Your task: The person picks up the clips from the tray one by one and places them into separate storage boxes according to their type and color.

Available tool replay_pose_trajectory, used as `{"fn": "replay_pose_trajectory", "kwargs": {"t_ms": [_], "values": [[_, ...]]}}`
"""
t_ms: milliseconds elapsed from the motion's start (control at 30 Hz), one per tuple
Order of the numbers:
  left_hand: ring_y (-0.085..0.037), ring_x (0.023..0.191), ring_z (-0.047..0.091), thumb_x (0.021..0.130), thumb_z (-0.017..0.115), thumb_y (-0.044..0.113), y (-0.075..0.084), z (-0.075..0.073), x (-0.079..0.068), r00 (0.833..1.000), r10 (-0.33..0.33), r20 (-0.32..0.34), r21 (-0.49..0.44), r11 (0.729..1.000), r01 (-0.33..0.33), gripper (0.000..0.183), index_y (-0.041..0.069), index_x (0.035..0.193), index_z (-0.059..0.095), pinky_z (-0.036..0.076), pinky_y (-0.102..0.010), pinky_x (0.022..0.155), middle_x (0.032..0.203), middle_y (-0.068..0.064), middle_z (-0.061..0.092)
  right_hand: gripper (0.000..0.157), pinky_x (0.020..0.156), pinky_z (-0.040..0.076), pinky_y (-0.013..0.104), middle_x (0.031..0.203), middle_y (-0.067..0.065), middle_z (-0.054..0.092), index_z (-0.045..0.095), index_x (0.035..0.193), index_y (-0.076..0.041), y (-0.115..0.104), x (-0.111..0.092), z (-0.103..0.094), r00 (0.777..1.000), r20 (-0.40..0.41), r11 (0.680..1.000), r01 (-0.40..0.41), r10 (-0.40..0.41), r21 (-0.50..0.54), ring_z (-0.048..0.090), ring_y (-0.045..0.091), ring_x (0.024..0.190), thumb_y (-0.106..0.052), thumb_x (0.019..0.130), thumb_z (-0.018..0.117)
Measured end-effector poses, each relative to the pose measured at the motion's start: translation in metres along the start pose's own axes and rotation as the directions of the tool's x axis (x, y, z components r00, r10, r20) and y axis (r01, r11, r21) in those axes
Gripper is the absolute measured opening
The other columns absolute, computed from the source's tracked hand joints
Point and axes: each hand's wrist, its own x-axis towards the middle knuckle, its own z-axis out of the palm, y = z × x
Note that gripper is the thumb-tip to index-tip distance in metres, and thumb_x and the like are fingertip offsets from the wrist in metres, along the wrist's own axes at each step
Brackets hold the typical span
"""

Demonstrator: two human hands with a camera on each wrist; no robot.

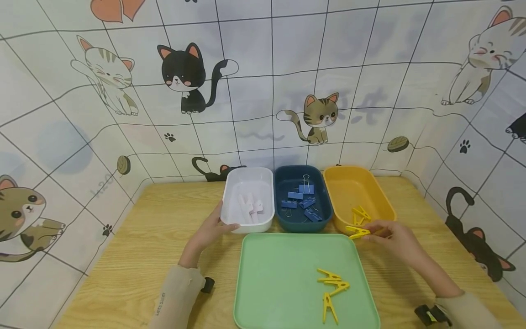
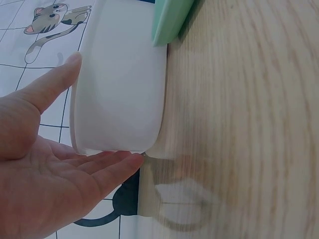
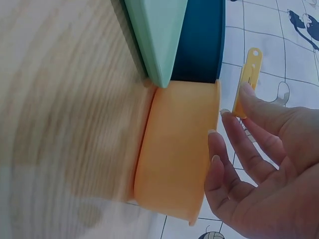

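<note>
Beige sleeves (image 1: 176,294) come in at the lower edge on either side of a green tray (image 1: 279,283), where three yellow clips (image 1: 327,300) lie near its right side. Just past the tray's far right corner, the right hand (image 1: 396,241) pinches another yellow clip (image 1: 357,232) between thumb and fingertips; it juts leftward from them, above the near rim of a yellow bin (image 1: 351,187). More clips (image 1: 361,213) lie inside that bin, just beyond the held one. Leftward, the left hand (image 1: 210,230) is spread wide, touching the left end of a white bin (image 1: 246,180) holding pale clips (image 1: 251,206). Between these bins, a dark blue bin (image 1: 296,175) holds blue binder clips (image 1: 296,195). Behind stands a cat-patterned backdrop (image 1: 255,91).
</note>
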Motion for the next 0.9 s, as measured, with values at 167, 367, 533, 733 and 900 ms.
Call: {"fn": "replay_pose_trajectory", "kwargs": {"t_ms": [167,367,533,733,900], "values": [[-0.043,0.141,0.031,0.090,0.072,0.010,0.002,0.001,0.000,1.000,-0.013,-0.009,0.000,1.000,0.013,0.094,0.014,0.160,0.010,0.025,-0.060,0.113,0.159,-0.021,0.025,0.022,0.059,0.052,0.026,0.098,0.014,0.071,0.073,0.105,-0.001,0.005,0.006,-0.003,0.999,-0.009,0.999,-0.037,0.036,-0.019,0.064,0.022,0.078,-0.014,0.087,0.077],[-0.043,0.142,0.029,0.090,0.072,0.010,0.003,0.002,0.000,1.000,-0.022,-0.010,-0.012,1.000,0.022,0.094,0.015,0.160,0.010,0.024,-0.060,0.113,0.159,-0.021,0.024,0.025,0.058,0.051,0.025,0.098,0.017,0.071,0.073,0.105,0.000,0.008,0.013,-0.007,0.998,-0.031,0.997,-0.055,0.053,-0.056,0.063,0.024,0.078,-0.017,0.088,0.077],[-0.043,0.141,0.030,0.090,0.073,0.009,0.001,0.001,0.000,1.000,-0.009,-0.009,-0.004,1.000,0.009,0.094,0.016,0.160,0.010,0.025,-0.060,0.113,0.159,-0.021,0.025,0.032,0.057,0.048,0.025,0.099,0.017,0.070,0.072,0.108,0.002,0.011,0.020,-0.012,0.995,-0.034,0.993,-0.091,0.088,-0.078,0.058,0.021,0.076,-0.023,0.089,0.075],[-0.042,0.142,0.029,0.090,0.073,0.011,-0.001,0.000,0.001,1.000,-0.001,-0.006,0.002,1.000,0.001,0.095,0.017,0.160,0.009,0.024,-0.060,0.113,0.160,-0.019,0.023,0.033,0.059,0.050,0.025,0.104,0.022,0.068,0.070,0.111,0.004,0.014,0.029,-0.017,0.995,-0.033,0.992,-0.097,0.094,-0.076,0.060,0.026,0.079,-0.022,0.091,0.074],[-0.043,0.142,0.028,0.090,0.072,0.010,-0.003,0.000,0.002,1.000,0.000,-0.001,0.004,1.000,0.000,0.096,0.016,0.160,0.008,0.024,-0.061,0.113,0.160,-0.020,0.022,0.034,0.059,0.051,0.026,0.107,0.024,0.068,0.070,0.110,0.005,0.019,0.038,-0.020,0.995,-0.052,0.993,-0.087,0.083,-0.074,0.062,0.030,0.082,-0.022,0.091,0.074]]}}
